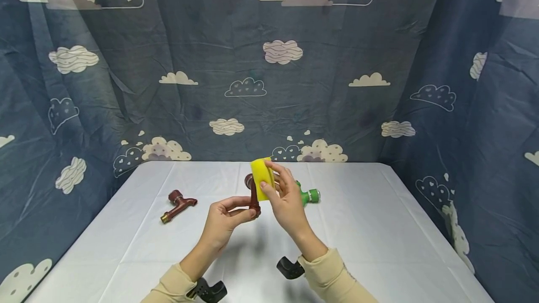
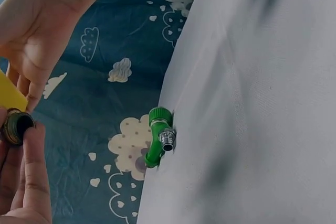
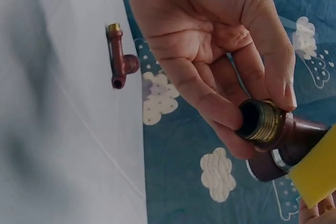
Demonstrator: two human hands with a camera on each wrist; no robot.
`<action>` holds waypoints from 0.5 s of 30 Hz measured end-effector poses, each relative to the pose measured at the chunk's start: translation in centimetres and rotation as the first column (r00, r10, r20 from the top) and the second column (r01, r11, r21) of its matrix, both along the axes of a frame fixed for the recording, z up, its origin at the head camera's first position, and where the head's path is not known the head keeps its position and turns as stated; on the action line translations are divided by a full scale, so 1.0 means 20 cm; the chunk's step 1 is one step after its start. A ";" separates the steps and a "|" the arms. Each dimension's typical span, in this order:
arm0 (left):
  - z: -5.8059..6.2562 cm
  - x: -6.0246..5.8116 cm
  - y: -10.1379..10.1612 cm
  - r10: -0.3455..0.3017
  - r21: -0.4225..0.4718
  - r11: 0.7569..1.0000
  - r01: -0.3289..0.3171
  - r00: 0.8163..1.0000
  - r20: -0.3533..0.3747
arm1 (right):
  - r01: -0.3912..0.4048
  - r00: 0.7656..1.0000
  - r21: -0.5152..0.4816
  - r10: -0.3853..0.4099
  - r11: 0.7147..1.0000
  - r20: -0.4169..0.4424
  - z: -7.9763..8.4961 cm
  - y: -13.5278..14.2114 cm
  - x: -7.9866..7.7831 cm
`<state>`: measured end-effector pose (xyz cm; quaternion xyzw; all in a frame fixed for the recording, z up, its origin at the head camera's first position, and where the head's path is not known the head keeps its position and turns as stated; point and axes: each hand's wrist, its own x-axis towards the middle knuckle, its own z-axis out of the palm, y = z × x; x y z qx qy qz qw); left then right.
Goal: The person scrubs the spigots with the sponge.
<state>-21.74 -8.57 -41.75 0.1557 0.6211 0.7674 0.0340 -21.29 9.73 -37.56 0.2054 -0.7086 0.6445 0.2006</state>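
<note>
A maroon plastic tap (image 1: 254,196) is held up over the table, its brass-coloured threaded end (image 3: 269,124) pinched between the thumb and fingers of my left hand (image 1: 225,219). My right hand (image 1: 290,205) grips a yellow sponge (image 1: 260,180) between thumb and fingers. The sponge lies right against the tap's body and overlaps part of it in the head view. In the right wrist view, the sponge (image 3: 317,169) covers the tap's far portion.
White cloth covers the table (image 1: 353,233). A second maroon tap (image 1: 178,205) lies to the left. Behind my right hand lies a green tap (image 1: 310,195), partly hidden in the head view. Cloud-patterned dark blue fabric (image 1: 202,60) hangs around the back and sides.
</note>
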 end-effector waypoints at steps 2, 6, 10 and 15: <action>0.00 0.00 0.00 -0.004 0.020 1.000 0.004 1.000 0.011 | 0.023 0.999 0.045 -0.021 0.999 -0.038 0.00 -0.01 0.00; -0.01 0.00 0.00 -0.031 0.096 0.995 0.029 0.999 0.020 | 0.051 0.995 0.106 -0.042 0.993 -0.087 -0.02 -0.02 -0.01; -0.02 0.00 0.00 -0.049 0.138 0.989 0.045 0.999 0.024 | 0.066 0.992 0.132 -0.051 0.989 -0.111 -0.02 -0.03 0.00; -0.01 -0.01 0.00 -0.011 0.154 0.988 0.005 0.999 0.038 | 0.090 0.990 0.187 -0.067 0.978 -0.123 -0.04 -0.03 0.01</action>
